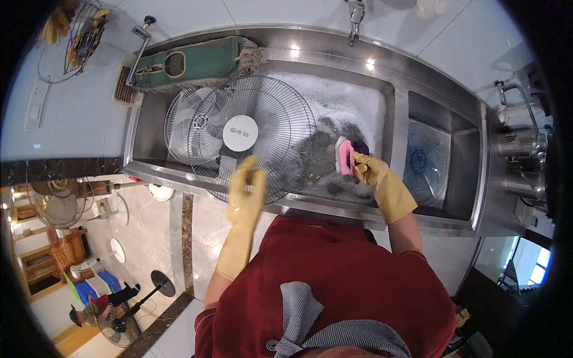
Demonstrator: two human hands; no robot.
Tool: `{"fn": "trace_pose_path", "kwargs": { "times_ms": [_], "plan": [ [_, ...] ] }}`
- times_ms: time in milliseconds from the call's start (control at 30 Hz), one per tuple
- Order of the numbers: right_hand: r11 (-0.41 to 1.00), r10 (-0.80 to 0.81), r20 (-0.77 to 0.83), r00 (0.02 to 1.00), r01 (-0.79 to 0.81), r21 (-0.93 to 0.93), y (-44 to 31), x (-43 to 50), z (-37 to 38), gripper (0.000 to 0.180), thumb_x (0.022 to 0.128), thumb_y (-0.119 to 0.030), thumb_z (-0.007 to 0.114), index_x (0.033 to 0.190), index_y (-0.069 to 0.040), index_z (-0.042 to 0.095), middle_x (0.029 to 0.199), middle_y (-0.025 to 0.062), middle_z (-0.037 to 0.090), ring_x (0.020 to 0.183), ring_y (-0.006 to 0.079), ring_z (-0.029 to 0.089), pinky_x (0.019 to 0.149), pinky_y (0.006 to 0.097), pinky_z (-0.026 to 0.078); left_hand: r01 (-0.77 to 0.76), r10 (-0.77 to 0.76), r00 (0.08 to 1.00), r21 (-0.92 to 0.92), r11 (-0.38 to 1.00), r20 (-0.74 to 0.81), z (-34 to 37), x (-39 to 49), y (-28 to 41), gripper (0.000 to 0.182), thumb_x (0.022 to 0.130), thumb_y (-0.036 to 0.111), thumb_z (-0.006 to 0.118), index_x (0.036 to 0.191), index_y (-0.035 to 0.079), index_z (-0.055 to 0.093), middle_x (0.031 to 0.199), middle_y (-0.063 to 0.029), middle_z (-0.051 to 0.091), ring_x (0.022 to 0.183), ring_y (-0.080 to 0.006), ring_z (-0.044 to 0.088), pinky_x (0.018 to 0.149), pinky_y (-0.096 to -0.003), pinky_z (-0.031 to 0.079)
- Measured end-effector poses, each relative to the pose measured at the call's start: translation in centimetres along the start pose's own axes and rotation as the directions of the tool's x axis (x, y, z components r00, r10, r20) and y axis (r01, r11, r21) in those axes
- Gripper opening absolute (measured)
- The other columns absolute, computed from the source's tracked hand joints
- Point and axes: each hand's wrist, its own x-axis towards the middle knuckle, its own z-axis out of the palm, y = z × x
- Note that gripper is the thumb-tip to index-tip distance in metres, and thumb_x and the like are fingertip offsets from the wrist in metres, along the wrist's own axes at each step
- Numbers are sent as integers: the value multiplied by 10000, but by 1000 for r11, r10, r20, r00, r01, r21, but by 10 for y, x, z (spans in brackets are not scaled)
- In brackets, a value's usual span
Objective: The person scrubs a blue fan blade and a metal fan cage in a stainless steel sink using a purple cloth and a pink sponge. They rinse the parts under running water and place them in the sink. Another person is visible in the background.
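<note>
A round wire fan grille [286, 116] with a white centre cap rests across the left and middle sink basins. My left hand [246, 192], in a yellow rubber glove, is over the grille's lower edge, fingers curled; whether it grips the wire cannot be told. My right hand [376, 179], gloved alike, grips a pink scrub brush [346, 157] with white bristles above the middle basin's sudsy water [353, 98]. Dark cloth lies just behind the brush. Another fan grille [179, 129] leans in the left basin, partly under the first.
A green flat mop head [201, 62] lies on the sink's back left edge beside a plastic basket [123, 87]. Bluish fan parts [421, 161] stand in the right basin. A faucet [354, 22] hangs over the back rim. A person [96, 308] and pedestal fans are at lower left.
</note>
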Motion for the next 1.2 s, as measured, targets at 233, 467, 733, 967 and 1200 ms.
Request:
{"fn": "trace_pose_path", "kwargs": {
  "times_ms": [233,467,733,967,1200],
  "plan": [
    [985,-141,103,985,150,-83,7,-90,90,198,1018,-200,679,1078,-11,660,787,74,677,582,169,602,612,314,583,129,4,873,-239,962,488,137,12,29,840,910,318,816,1570,39,378,1419,-176,565,1308,-237,563,1083,-364,473],
    [781,-535,155,830,556,-285,-5,-84,90,265,964,-137,760,1168,10,674,945,112,751,777,223,737,737,359,635,265,-217,964,-588,764,153,103,27,24,595,891,330,839,1332,26,579,1185,-82,673,1069,-179,634,964,-342,516],
    [293,-803,139,580,587,-754,-137,-79,91,243,936,-183,746,1123,-32,714,967,38,739,829,138,700,767,278,531,246,-412,850,-445,861,-328,-90,85,-81,509,837,461,823,1123,48,745,995,-63,729,975,-169,643,883,-367,499],
    [-385,-816,293,498,-93,-918,-233,45,143,685,875,-382,754,1464,-91,561,1546,263,505,1405,365,541,1148,429,454,208,-438,883,-698,686,-168,-141,132,-181,530,889,463,788,1197,37,718,1082,-48,716,952,-187,654,846,-339,514],
    [-397,-779,78,623,-393,-829,-248,128,83,669,970,-147,579,1611,-153,388,1704,184,290,1523,382,382,1250,452,356,452,-451,861,-759,469,234,-146,148,-173,494,877,425,810,1182,57,685,1043,-50,702,932,-182,669,825,-330,541]
  ]
}}
